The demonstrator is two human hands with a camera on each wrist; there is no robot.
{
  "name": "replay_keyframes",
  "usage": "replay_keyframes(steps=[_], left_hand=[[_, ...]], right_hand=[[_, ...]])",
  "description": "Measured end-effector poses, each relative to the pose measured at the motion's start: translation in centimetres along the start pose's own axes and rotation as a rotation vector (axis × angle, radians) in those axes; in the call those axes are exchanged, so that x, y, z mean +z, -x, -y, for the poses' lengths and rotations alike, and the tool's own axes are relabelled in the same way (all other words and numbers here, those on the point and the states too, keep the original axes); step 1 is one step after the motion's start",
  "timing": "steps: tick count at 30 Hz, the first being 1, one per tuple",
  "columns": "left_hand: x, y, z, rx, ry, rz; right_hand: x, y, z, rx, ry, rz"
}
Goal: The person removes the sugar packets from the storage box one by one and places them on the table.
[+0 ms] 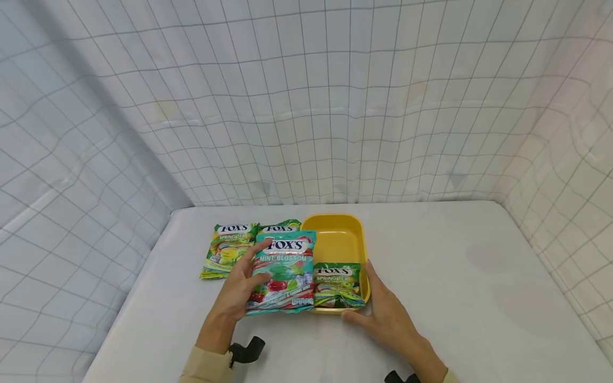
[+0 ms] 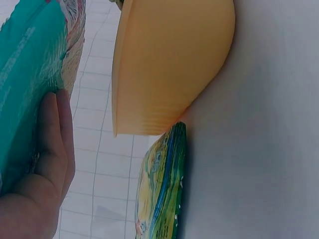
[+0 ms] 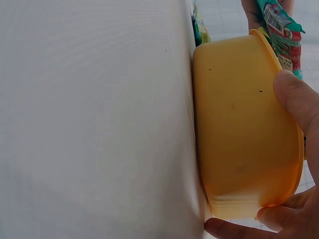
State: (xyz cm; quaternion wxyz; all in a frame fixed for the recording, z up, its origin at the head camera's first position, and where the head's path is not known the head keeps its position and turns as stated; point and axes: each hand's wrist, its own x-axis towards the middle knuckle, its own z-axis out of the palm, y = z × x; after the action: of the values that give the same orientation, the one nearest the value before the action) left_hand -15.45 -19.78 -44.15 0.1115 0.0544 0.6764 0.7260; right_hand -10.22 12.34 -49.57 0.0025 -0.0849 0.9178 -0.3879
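Note:
My left hand [image 1: 238, 287] grips a teal Fox's Mint Blossom candy bag [image 1: 282, 274] by its left side, thumb on the front. In the left wrist view that bag [image 2: 25, 79] is raised off the table, beside the yellow tub. The yellow plastic tub [image 1: 337, 242] stands on the table, and a green Fox's Spring Tea bag [image 1: 337, 284] lies in its near end. My right hand [image 1: 385, 314] holds the tub's near right corner. In the right wrist view its thumb [image 3: 294, 94] lies on the rim and its fingers are against the tub wall [image 3: 244, 124].
Left of the tub lie further Spring Tea bags: one [image 1: 230, 247] at the far left and another [image 1: 280, 227] partly hidden behind the teal bag. White table [image 1: 445, 287] extends to the right. Grid-patterned white sheets [image 1: 335, 106] enclose the back and sides.

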Motion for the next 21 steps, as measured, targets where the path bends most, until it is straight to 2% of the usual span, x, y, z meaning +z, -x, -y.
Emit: replay_keyframes(steps=[6, 14, 21], left_hand=[[-1.0, 0.6, 0.1, 0.003, -0.007, -0.024], [-2.0, 1.0, 0.0, 0.013, 0.01, -0.022], [-3.1, 1.4, -0.2, 0.043, -0.045, -0.049]], right_hand=[[0.0, 0.0, 0.1, 0.016, -0.002, 0.011], [-0.1, 0.0, 0.0, 0.018, -0.008, 0.021], [0.0, 0.0, -0.1, 0.018, -0.012, 0.02]])
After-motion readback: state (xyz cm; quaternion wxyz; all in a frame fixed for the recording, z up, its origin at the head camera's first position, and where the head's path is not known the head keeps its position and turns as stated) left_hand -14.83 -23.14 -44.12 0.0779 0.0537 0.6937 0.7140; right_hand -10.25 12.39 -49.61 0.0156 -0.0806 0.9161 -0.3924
